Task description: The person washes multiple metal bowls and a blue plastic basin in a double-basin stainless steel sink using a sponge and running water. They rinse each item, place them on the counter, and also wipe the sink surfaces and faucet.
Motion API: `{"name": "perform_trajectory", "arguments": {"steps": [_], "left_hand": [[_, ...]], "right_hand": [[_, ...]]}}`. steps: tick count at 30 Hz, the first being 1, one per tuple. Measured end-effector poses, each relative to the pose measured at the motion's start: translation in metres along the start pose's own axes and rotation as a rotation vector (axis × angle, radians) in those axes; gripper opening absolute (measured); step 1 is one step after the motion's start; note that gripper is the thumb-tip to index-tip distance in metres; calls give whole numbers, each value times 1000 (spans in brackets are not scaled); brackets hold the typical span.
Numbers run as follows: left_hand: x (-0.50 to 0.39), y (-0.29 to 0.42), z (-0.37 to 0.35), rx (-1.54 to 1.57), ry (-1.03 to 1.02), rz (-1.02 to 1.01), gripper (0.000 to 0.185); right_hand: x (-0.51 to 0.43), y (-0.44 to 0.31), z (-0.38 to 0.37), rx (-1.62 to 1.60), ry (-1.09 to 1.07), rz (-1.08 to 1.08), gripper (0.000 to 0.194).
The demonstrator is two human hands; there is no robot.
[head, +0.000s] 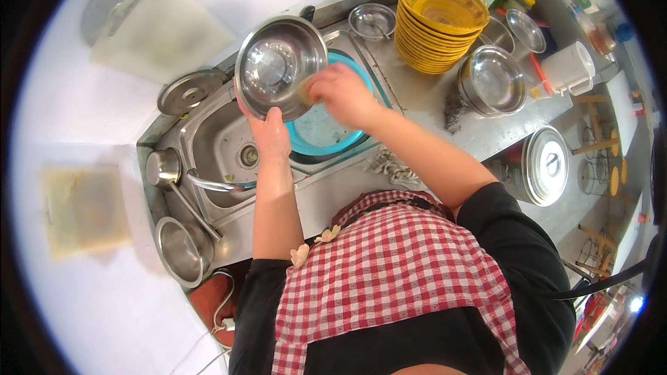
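A stainless steel bowl (pixel 271 62) is held tilted above the double sink, its inside facing up. My left hand (pixel 268 133) grips its near rim, with the thumb showing on the rim. At the bowl's right inner wall, my right hand (pixel 338 94) is closed around a small yellowish sponge or pad (pixel 305 92), blurred and mostly hidden by the fingers. Beneath the right hand, a turquoise basin (pixel 325 150) sits in the right-hand sink, with cloudy water in it. The left sink basin (pixel 208 140) shows its drain and a few green scraps.
A chrome faucet (pixel 219 186) reaches over the left basin. Stacked yellow bowls (pixel 435 36), nested steel bowls (pixel 492 80) and a dark scouring pad (pixel 455 113) stand right. A rag (pixel 396 169) lies on the near edge. A long-handled ladle (pixel 164 167) and metal bowl (pixel 182 252) are left.
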State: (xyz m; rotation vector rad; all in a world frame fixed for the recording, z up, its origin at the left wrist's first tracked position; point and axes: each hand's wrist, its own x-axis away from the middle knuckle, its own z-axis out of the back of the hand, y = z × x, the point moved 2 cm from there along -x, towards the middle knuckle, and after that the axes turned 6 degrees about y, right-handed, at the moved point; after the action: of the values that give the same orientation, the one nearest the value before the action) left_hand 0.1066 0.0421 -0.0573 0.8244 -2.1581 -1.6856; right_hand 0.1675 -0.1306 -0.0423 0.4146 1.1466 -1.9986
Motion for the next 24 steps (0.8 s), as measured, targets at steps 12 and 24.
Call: {"name": "perform_trajectory", "arguments": {"steps": [12,24], "left_hand": [[1,-25,1,395,6,203,49],[-7,-164,51,252,129,891,24]], "right_hand": [[23,22,36,-828,-22,-977,56],[1,86,-53,131,-603,-797,31]]}}
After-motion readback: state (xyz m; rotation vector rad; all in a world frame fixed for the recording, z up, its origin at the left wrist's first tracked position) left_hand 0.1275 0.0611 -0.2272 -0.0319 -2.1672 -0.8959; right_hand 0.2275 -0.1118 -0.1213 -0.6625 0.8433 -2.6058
